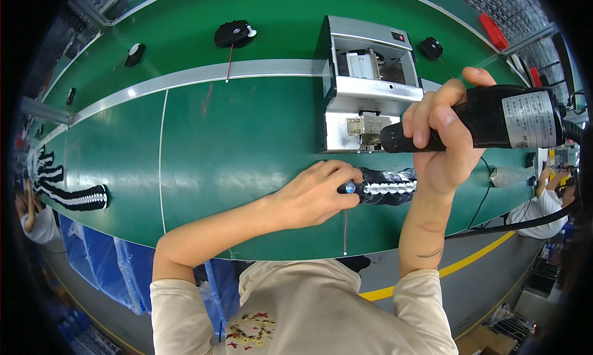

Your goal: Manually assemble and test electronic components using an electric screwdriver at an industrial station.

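Note:
My right hand (441, 117) is closed around a black electric screwdriver (494, 116) with a silver label. It is raised on the right, its nose pointing left beside the metal bracket of a silver screw feeder (370, 96). Its bit cannot be made out. On the green bench, my left hand (318, 193) has its fingers curled over a small black housing (349, 187) with a shiny bluish spot. A thin reddish wire (345, 231) runs from it toward the bench's near edge. Right of these fingers lies a row of black parts with white ridges (392, 187).
Black round units (235, 34) sit on the far green strip, behind a metal rail (204, 74). A curved row of black-and-white parts (80, 197) lies at the left. A clear plastic bottle (509, 176) and a black cable (519, 225) are on the right. Other people sit at both ends.

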A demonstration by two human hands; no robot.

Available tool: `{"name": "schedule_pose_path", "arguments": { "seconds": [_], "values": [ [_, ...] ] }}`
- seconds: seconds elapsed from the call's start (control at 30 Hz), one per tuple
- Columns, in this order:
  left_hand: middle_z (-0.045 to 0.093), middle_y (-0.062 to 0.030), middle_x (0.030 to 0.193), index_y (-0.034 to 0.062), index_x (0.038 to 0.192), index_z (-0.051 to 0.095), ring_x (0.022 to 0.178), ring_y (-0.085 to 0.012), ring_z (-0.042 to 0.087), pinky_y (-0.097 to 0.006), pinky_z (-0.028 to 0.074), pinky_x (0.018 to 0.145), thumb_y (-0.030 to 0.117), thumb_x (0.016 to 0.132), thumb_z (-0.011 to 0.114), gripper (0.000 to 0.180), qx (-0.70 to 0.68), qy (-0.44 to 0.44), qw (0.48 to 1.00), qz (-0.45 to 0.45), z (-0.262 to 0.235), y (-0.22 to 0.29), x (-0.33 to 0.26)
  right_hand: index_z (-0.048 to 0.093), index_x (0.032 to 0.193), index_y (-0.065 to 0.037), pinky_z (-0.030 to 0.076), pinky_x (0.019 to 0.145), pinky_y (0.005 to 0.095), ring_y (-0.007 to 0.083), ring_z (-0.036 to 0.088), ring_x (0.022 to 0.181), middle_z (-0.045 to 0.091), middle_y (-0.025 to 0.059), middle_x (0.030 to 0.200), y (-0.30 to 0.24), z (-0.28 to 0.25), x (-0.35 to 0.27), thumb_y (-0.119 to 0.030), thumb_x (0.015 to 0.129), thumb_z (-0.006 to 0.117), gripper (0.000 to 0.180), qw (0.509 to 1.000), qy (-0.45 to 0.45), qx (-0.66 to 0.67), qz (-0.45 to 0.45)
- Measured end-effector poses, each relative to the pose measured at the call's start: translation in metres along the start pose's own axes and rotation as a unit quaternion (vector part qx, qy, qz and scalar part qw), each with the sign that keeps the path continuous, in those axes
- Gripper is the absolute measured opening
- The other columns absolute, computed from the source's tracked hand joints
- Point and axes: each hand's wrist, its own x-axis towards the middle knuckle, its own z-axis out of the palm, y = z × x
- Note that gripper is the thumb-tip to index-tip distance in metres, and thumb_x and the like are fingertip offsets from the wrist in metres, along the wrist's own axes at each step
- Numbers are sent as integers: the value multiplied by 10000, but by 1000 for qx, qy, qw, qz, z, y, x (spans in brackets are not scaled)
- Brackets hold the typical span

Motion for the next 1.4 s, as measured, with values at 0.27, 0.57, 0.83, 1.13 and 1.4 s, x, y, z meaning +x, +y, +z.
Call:
{"name": "schedule_pose_path", "arguments": {
  "seconds": [0.27,0.57,0.83,1.13,1.4],
  "values": [
    [553,-81,1146,138,927,679,1142,-316,532,-430,475,872,138,766,701,162,10,33,999,-15,2,2,-18,419,1125,15,440,464,296,133,465,457,531,81,669,10,3,6,87,759,533,390,997,-26,48,60],
    [542,-74,1156,132,873,672,1141,-291,514,-415,451,888,113,724,664,150,-17,54,998,-22,5,1,-19,376,1107,-88,429,449,294,128,446,452,471,45,666,-14,1,-49,0,769,652,445,995,-15,63,79],
    [549,-63,1149,141,879,683,1146,-268,503,-402,434,898,104,711,667,172,-15,51,998,-23,2,1,-19,372,1104,-80,445,475,297,131,458,474,479,51,661,-7,1,-59,18,758,656,458,993,-8,63,103],
    [560,-48,1155,144,884,694,1142,-253,503,-396,418,899,117,727,676,160,-32,48,998,-35,1,1,-18,370,1080,-53,485,543,276,134,507,540,503,61,686,3,1,-65,77,756,621,430,994,-45,36,96],
    [571,-46,1119,138,864,697,1073,-238,531,-382,418,877,118,722,693,143,-37,61,997,-39,0,3,-18,384,1039,-31,490,623,266,139,541,647,540,88,752,5,-2,-68,132,737,594,403,988,-109,16,107]
  ]
}}
